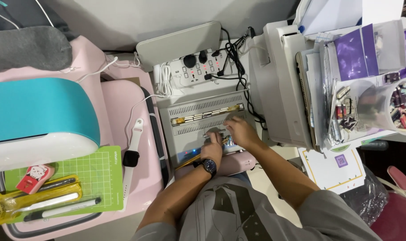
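Grey slotted machine [203, 117] lies under both curled hands, left hand [212, 149], right hand [238, 131].

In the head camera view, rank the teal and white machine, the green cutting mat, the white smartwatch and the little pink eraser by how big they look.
1. teal and white machine, though it sits nearer the camera
2. green cutting mat
3. white smartwatch
4. pink eraser

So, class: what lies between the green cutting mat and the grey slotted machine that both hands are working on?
In the head view, a smartwatch with a white strap lies on the pink surface between the green cutting mat and the grey slotted machine.
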